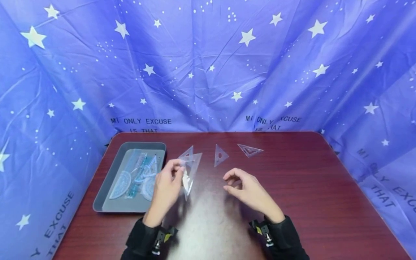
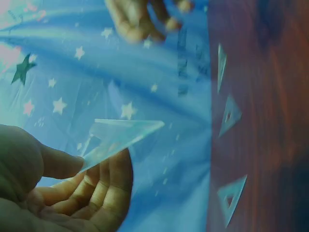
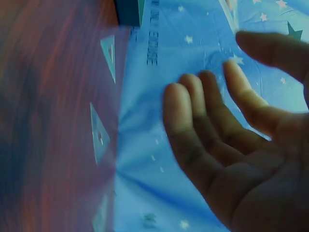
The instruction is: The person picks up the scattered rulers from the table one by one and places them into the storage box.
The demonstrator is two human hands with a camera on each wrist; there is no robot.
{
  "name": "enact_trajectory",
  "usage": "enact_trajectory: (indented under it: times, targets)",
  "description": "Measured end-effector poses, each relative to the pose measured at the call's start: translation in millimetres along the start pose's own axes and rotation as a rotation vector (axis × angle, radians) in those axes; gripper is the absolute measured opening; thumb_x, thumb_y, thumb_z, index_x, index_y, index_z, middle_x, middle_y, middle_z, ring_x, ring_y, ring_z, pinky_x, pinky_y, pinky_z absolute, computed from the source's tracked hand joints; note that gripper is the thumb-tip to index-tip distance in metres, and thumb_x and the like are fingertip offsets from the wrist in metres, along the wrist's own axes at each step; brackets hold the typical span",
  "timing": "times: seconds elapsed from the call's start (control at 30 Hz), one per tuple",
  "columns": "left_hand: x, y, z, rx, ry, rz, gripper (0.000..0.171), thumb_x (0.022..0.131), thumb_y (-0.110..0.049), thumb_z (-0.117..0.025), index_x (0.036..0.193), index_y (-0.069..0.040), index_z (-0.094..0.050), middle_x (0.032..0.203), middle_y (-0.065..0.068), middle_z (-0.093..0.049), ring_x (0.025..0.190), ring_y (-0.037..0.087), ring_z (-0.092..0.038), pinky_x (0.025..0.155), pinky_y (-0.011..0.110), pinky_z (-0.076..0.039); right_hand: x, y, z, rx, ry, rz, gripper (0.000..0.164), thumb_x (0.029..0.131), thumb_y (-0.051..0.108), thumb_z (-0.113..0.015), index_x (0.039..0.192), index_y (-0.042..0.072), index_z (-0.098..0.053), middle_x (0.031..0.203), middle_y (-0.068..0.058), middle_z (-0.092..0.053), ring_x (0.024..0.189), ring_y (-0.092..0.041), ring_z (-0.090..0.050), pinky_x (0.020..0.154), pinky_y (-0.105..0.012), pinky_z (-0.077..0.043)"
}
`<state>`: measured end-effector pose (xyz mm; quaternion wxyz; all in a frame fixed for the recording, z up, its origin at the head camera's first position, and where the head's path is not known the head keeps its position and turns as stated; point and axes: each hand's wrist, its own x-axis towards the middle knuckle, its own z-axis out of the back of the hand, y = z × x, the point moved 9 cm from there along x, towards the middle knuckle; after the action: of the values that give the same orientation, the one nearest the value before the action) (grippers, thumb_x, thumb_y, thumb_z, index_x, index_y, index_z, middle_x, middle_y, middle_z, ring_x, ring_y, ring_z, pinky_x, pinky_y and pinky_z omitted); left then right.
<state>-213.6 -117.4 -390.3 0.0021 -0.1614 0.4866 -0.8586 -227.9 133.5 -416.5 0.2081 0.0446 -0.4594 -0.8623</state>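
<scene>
My left hand (image 1: 169, 184) pinches a clear plastic set square (image 1: 194, 167) between thumb and fingers, raised above the table. In the left wrist view the set square (image 2: 126, 137) sticks out past the thumb tip. My right hand (image 1: 249, 188) hovers to the right, its fingers loosely bent and nothing between them; the right wrist view shows the bare palm and fingers (image 3: 177, 104). Beyond the hands lie more set squares: one (image 1: 188, 151) partly behind the held one, one (image 1: 220, 156) in the middle and one (image 1: 250, 150) farther right.
A grey tray (image 1: 97, 202) stands on the left of the dark red table (image 1: 325, 202), with protractors (image 1: 120, 185) and rulers (image 1: 132, 189) inside. Behind the table hangs a blue curtain (image 1: 208, 47) printed with stars.
</scene>
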Motion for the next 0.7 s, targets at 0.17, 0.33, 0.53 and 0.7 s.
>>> enact_trajectory:
  times: [0.17, 0.33, 0.53, 0.7]
  targets:
    - [10.6, 8.6, 29.2, 0.140, -0.043, -0.011, 0.019, 0.105, -0.004, -0.062, 0.122, -0.002, -0.072, 0.099, 0.016, -0.077, 0.085, 0.031, -0.070, 0.083, 0.045, -0.055, -7.8, -3.1, 13.7, -0.221, -0.008, 0.012, 0.023, 0.093, 0.013, -0.082, 0.114, 0.014, -0.072, 0.110, -0.002, -0.074, 0.103, -0.027, -0.073, 0.087, -0.038, -0.061]
    - [22.5, 24.7, 58.3, 0.282, -0.045, 0.036, 0.027, 0.105, -0.004, -0.058, 0.129, 0.004, -0.069, 0.102, 0.024, -0.077, 0.097, 0.046, -0.072, 0.091, 0.062, -0.055, -16.5, -13.0, 27.4, -0.275, 0.003, -0.049, 0.022, 0.096, 0.016, -0.080, 0.115, 0.012, -0.071, 0.116, -0.006, -0.074, 0.108, -0.029, -0.072, 0.089, -0.041, -0.060]
    - [37.4, 56.8, 84.3, 0.444, 0.075, 0.150, 0.033, 0.106, -0.007, -0.053, 0.131, 0.009, -0.066, 0.109, 0.030, -0.074, 0.097, 0.049, -0.070, 0.087, 0.063, -0.055, -27.1, -21.6, 44.9, -0.269, -0.019, -0.101, 0.021, 0.098, 0.019, -0.078, 0.116, 0.012, -0.072, 0.119, -0.008, -0.075, 0.110, -0.032, -0.073, 0.091, -0.047, -0.060]
    - [42.3, 92.3, 86.1, 0.483, 0.261, 0.251, 0.030, 0.103, -0.006, -0.048, 0.122, 0.009, -0.066, 0.088, 0.021, -0.068, 0.071, 0.030, -0.061, 0.061, 0.042, -0.049, -33.8, -28.0, 49.4, -0.263, -0.016, -0.132, 0.021, 0.098, 0.022, -0.078, 0.117, 0.014, -0.072, 0.121, -0.008, -0.075, 0.111, -0.032, -0.073, 0.092, -0.047, -0.060]
